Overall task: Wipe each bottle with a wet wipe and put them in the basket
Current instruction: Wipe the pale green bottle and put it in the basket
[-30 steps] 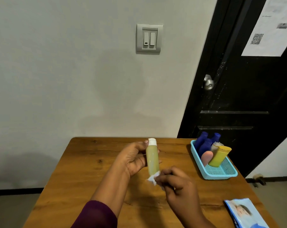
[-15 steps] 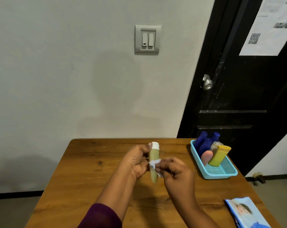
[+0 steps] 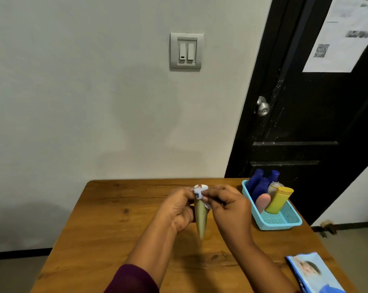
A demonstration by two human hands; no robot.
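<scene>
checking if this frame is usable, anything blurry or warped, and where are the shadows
Head view: the green bottle in the left hand smears at its lower tip, likely motion blur; the right hand pinching the wet wipe looks sharper; the door leans from wide-angle distortion; the print on the paper sheet is too soft to read; a soft shadow lies on the wall below the light switch.

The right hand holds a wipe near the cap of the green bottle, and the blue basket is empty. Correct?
No: in the head view the blue basket holds several bottles. The right hand does hold the wipe near the cap of the green bottle.
</scene>
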